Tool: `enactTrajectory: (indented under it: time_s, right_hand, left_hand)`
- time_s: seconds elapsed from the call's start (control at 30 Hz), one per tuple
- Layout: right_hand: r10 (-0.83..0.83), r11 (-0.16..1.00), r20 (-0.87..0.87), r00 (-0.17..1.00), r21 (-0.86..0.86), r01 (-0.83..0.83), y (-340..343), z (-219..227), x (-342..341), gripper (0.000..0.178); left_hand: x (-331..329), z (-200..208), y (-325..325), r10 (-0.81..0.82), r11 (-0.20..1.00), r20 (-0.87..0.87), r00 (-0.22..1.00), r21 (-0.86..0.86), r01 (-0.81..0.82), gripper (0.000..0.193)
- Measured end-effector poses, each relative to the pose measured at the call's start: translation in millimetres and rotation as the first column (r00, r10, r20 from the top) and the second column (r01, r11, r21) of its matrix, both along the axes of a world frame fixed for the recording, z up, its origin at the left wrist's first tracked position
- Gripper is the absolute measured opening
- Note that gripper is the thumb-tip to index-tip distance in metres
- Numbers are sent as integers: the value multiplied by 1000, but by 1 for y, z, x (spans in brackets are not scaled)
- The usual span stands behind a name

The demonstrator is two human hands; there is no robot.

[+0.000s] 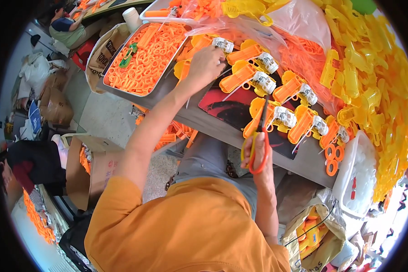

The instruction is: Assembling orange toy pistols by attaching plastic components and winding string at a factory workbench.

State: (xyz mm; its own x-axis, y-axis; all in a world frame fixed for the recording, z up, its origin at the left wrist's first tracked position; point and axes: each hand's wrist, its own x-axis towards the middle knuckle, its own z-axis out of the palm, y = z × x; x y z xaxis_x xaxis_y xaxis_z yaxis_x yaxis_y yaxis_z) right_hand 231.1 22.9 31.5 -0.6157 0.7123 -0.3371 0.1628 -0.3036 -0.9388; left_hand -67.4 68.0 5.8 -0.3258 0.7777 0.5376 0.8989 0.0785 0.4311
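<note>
My right hand (258, 156) grips a pair of scissors (263, 113) by its red and yellow handles, with the dark blades pointing up toward the table. My left hand (206, 65) is curled over the far left end of a row of toy bodies, close to a white mechanism (223, 44); its fingertips are partly hidden and what they pinch does not show. The orange and yellow plastic toy bodies (238, 77) lie in two rows, each fitted with a white mechanism (264, 83) and a thin pale strip. Several of them lie nearest the scissors (283, 117).
Left of my left hand stands a metal tray (145, 94) full of small orange rings, with a green piece (128, 55) on top. Yellow parts (362, 81) are heaped at the right. A white tub (347, 174) holds clear pieces and a red screwdriver (353, 188). Another person (68, 29) sits far left.
</note>
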Motion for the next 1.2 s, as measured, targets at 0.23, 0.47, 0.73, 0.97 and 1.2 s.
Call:
enactTrajectory:
  time_s: [0.23,0.47,0.73,0.97,1.2]
  right_hand:
    - [95,981,-172,980,-153,-122,6,-6,-76,64]
    - [36,934,-232,972,-338,-115,14,-19,-115,68]
    - [-78,907,-223,972,-420,-23,23,-28,-146,68]
    - [-111,915,-225,968,-403,12,24,-33,-154,66]
    - [-134,927,-233,963,-373,38,23,-37,-157,62]
  left_hand:
    - [0,-10,32,-164,943,-330,929,-328,50,15]
    - [-27,-19,27,-226,938,-77,971,-287,195,18]
    - [-29,-8,26,-282,873,141,949,-373,315,21]
    - [-26,-6,24,-270,867,88,959,-410,282,27]
    - [-22,0,25,-270,838,20,963,-487,246,30]
